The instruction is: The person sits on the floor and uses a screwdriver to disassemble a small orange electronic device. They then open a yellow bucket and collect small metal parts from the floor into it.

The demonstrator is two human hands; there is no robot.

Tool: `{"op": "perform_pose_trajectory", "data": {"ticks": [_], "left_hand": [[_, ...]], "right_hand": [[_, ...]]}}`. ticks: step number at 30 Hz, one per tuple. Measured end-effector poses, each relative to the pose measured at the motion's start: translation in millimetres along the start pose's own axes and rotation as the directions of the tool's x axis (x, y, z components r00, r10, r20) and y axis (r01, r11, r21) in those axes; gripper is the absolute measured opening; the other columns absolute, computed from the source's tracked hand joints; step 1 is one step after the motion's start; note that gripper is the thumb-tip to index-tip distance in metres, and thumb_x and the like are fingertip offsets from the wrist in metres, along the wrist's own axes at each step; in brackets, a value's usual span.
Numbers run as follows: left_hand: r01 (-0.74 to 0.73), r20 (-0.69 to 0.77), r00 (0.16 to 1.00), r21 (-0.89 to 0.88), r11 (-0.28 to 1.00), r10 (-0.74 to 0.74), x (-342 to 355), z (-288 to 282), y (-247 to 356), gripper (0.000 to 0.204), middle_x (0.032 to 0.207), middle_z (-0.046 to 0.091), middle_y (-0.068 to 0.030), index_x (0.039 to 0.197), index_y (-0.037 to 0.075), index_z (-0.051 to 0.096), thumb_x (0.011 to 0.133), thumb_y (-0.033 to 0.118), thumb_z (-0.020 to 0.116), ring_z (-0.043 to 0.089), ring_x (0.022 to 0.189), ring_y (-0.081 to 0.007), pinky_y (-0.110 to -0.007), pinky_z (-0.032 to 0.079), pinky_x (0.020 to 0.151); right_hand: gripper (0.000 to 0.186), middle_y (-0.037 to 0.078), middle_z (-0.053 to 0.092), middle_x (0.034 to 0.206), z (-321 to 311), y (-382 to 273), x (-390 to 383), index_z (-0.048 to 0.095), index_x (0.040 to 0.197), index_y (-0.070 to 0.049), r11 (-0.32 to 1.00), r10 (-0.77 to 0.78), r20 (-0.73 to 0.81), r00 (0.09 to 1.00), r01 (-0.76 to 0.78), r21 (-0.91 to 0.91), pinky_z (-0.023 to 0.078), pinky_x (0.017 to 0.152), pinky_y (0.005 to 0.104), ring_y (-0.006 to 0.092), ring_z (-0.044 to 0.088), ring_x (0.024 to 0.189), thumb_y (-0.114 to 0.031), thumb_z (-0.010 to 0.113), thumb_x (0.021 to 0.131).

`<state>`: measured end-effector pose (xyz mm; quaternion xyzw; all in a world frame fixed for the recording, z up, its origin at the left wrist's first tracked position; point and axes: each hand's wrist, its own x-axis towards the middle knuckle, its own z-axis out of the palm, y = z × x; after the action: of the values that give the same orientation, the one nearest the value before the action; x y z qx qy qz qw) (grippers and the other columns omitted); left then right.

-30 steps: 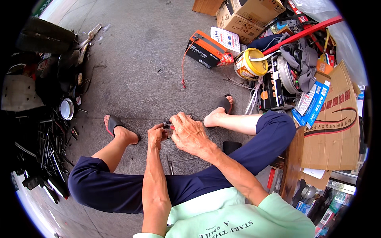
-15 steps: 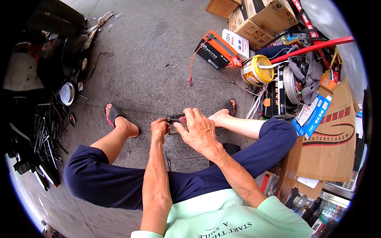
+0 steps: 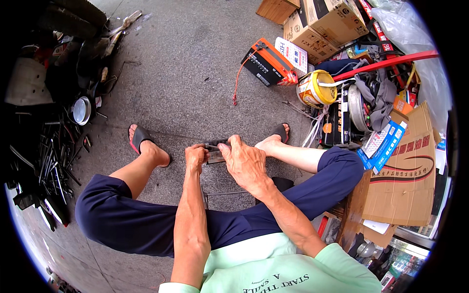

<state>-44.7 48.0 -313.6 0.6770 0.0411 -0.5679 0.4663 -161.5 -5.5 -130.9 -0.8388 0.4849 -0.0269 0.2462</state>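
Note:
My left hand [image 3: 196,156] is closed, its thumb and fingers pinching one end of a thin metal piece [image 3: 212,147]. Close by on the right, my right hand [image 3: 246,162] has its fingers curled and its thumb pressed in at the other end of that piece; the fingers hide what they hold. Just under both hands lies a dark, flat, rectangular block [image 3: 215,157], partly covered by them. A thin metal bar frame [image 3: 227,193] shows below it, between my legs. The exact kind of the pinched piece is too small to tell.
A black and orange battery [image 3: 268,61] with a red cord stands ahead. Right of it are a yellow-lidded bucket [image 3: 317,89], cardboard boxes [image 3: 325,27] and a flattened carton [image 3: 400,171]. At left, a dark heap of tools and rods [image 3: 58,156] lies beside a round metal dish [image 3: 81,111].
Both hands stay close together at nearly the same spot. The right fingers and thumb have shifted slightly, and more of the dark block shows under them. The reddish bit between the hands is less visible.

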Motion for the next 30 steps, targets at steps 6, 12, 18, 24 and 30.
{"op": "perform_pose_trajectory", "data": {"ticks": [6, 12, 18, 24, 30], "left_hand": [[0.012, 0.013, 1.0, -0.036, 0.999, -0.012, 8.0, -2.4, -6.7, 0.034, 0.072, 0.063, -0.013, 0.1, -0.009, 0.063, 0.072, -0.003, 0.046, 0.058, 0.052, -0.0165, -0.027, 0.046, 0.045], [0.006, -0.006, 1.0, -0.017, 1.0, -0.006, 1.4, 1.6, -0.2, 0.032, 0.071, 0.062, -0.0125, 0.098, -0.009, 0.063, 0.072, -0.003, 0.045, 0.057, 0.051, -0.0164, -0.027, 0.045, 0.045], [0.011, -0.008, 1.0, -0.015, 1.0, -0.012, 8.5, -1.0, -7.5, 0.032, 0.072, 0.063, -0.0114, 0.098, -0.007, 0.064, 0.073, -0.002, 0.044, 0.058, 0.053, -0.0166, -0.027, 0.047, 0.048], [0.007, -0.007, 1.0, 0.014, 1.0, -0.007, 1.6, 1.0, -0.3, 0.033, 0.073, 0.063, -0.0111, 0.1, -0.007, 0.064, 0.074, -0.001, 0.043, 0.058, 0.055, -0.0166, -0.028, 0.048, 0.049], [0.024, -0.011, 1.0, 0.001, 1.0, -0.024, 4.4, 2.2, -3.1, 0.034, 0.073, 0.062, -0.0103, 0.102, -0.007, 0.063, 0.074, -0.002, 0.043, 0.058, 0.053, -0.016, -0.028, 0.048, 0.048]], "right_hand": [[0.023, 0.014, 0.055, 0.076, 9.1, 4.8, 1.9, 0.045, 0.097, -0.003, 0.958, -0.284, -0.232, 0.93, 0.287, -0.023, 0.05, 0.056, 0.0407, 0.0306, 0.06, 0.068, -0.021, 0.057, 0.088], [0.026, 0.015, 0.052, 0.088, 0.7, -5.0, 1.3, 0.048, 0.101, -0.002, 0.999, 0.011, 0.089, 0.996, -0.008, -0.038, 0.051, 0.058, 0.04, 0.0303, 0.061, 0.074, -0.016, 0.059, 0.083], [0.023, 0.015, 0.055, 0.09, 6.8, 0.0, 1.8, 0.049, 0.101, -0.003, 0.957, -0.29, -0.134, 0.948, 0.29, -0.02, 0.049, 0.065, 0.0397, 0.0313, 0.061, 0.078, -0.008, 0.059, 0.081], [0.019, 0.016, 0.059, 0.084, -2.7, -8.3, 0.5, 0.05, 0.099, -0.003, 0.995, -0.096, 0.005, 0.995, 0.096, 0.014, 0.049, 0.065, 0.0407, 0.0312, 0.062, 0.076, -0.011, 0.058, 0.084], [0.021, 0.013, 0.056, 0.082, 8.7, 4.3, 1.4, 0.048, 0.095, -0.003, 0.96, -0.281, -0.111, 0.953, 0.278, -0.038, 0.051, 0.06, 0.0401, 0.0296, 0.061, 0.074, -0.017, 0.06, 0.084]]}}
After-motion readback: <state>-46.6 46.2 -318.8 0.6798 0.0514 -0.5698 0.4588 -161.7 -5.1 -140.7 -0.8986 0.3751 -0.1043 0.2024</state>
